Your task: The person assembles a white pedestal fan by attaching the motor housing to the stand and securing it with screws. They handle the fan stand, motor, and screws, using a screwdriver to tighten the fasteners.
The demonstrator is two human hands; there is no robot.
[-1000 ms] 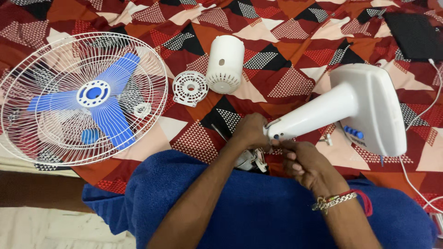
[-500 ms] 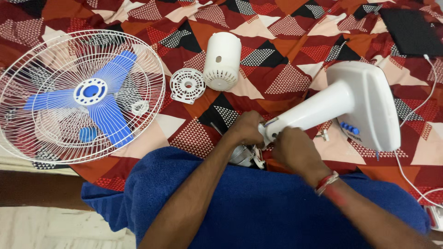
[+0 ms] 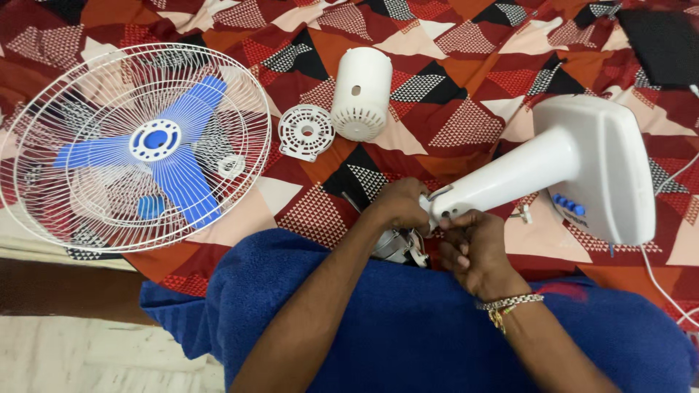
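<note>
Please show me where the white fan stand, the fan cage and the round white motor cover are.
fan stand (image 3: 510,175), head view, on its neck.
fan cage (image 3: 109,87), head view, on its wires.
motor cover (image 3: 360,91), head view, on its side wall.

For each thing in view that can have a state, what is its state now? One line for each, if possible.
fan stand: lying on its side on the patterned bedsheet, neck end held.
left hand: gripping the stand's neck end.
right hand: fingers at the neck end, from below.
fan motor: detached, on the lap under the hands.
fan guard with blue blades: lying flat, apart.
motor cover: taken off, on its side.
round vented plate: loose, lying flat.
</note>
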